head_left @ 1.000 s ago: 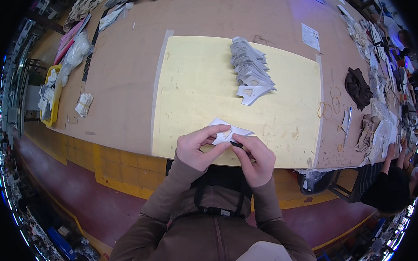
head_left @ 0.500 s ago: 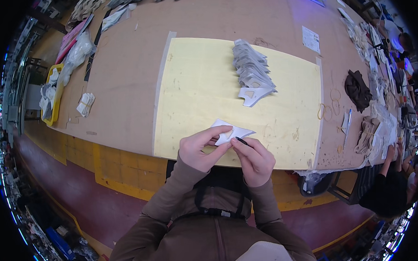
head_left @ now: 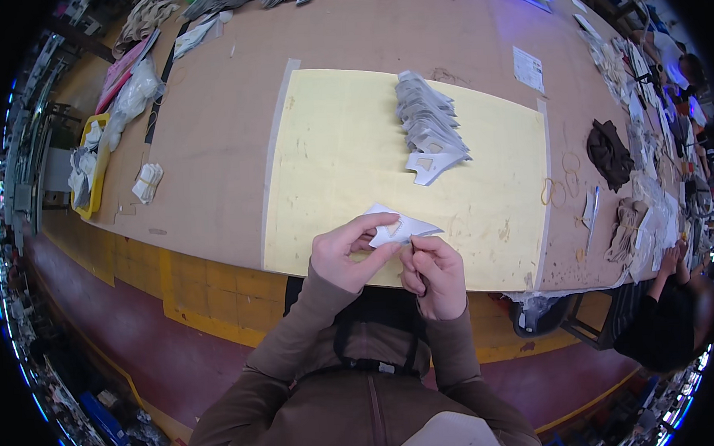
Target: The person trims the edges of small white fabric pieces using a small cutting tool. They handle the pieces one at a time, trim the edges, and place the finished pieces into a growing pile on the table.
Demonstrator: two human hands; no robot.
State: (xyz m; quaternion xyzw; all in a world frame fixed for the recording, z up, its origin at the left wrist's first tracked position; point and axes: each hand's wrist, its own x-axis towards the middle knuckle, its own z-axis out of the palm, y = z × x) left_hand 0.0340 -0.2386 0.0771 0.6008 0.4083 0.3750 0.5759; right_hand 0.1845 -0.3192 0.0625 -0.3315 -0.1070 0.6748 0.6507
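My left hand (head_left: pixel 338 257) pinches a small white cut piece (head_left: pixel 411 227) between thumb and fingers, just above the near part of a yellow sheet. The piece has pointed corners and a cut-out near its middle. My right hand (head_left: pixel 439 274) is closed around a slim dark tool, mostly hidden by the fingers; its exact kind does not show. Those fingertips meet the piece's near right edge. Farther off on the yellow sheet (head_left: pixel 331 168) lies an overlapping row of similar grey-white pieces (head_left: pixel 428 112), the nearest one showing its cut-out.
At the left are a banded bundle of white pieces (head_left: pixel 147 183) and a yellow basket (head_left: pixel 97 190). To the right lie yellow rings (head_left: pixel 553 190), a dark cloth (head_left: pixel 610 154) and a banded brown bundle (head_left: pixel 626 227). Another person (head_left: pixel 668 321) works at the right table edge.
My right hand has turned and drawn its fingers in, so the black tool that lay over the piece is now mostly hidden. The left hand keeps its hold, with a slight shift.
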